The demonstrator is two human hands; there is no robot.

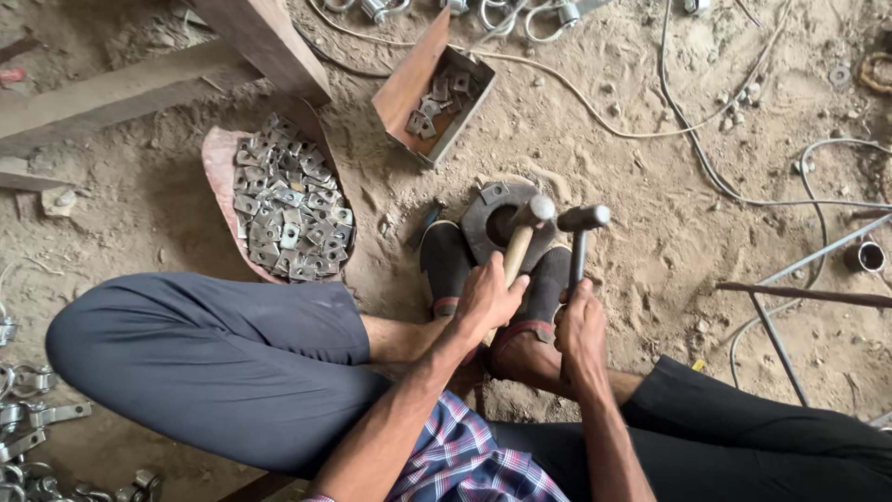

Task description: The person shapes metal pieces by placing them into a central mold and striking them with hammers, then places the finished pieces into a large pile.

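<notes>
A: Two tools over the ring (483,226) on the dirt floor (650,232) — which hand grips which?

B: Left hand (486,299) wraps the wooden hammer (523,232); right hand (581,327) clasps the metal hammer (582,228). Best keep both feet (444,263) steady against the ring.

The floor is bare sandy brown earth (613,186), loose and scuffed, scattered with small stones. Rough grey-brown wooden beams (121,93) cross its upper left corner, one slanting down toward the middle. Thin pale cables (692,139) loop over the dirt along the upper right edge, and a slim grey metal rod (818,256) lies slantwise at the right edge. Curved silvery metal clamps (28,409) are heaped at the lower left corner. Light is soft, even daylight without hard shadows.
</notes>
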